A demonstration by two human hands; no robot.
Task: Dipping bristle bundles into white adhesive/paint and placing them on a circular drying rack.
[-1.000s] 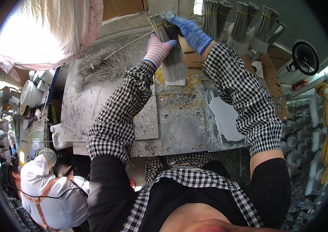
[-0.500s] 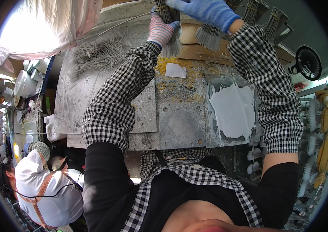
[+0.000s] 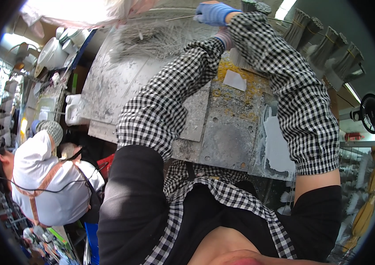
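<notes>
My right hand (image 3: 216,13), in a blue knitted glove, is closed at the top of the view. A thin metal rod (image 3: 179,18) sticks out to the left from its fingers. Just below it, my left hand (image 3: 226,38) in a pink striped glove is mostly hidden behind my right sleeve. Its fingers do not show. Pale bristles (image 3: 242,60) of a bundle of wire-stemmed brushes come out under that hand, which sits against the bundle. A loose heap of wire-stemmed brushes (image 3: 145,39) lies on the table to the left.
More tied wire brush bundles (image 3: 297,27) stand at the back right. White paste (image 3: 278,145) covers a plate on the worktable (image 3: 227,141), near a white card (image 3: 234,80). A black fan (image 3: 371,113) is at right, a white jug (image 3: 73,109) at left. Another person (image 3: 53,176) works at lower left.
My right hand has moved from beside the brush bundle to a closed grip on the thin rod. My right forearm now covers most of my left hand. The whole view has shifted and turned slightly.
</notes>
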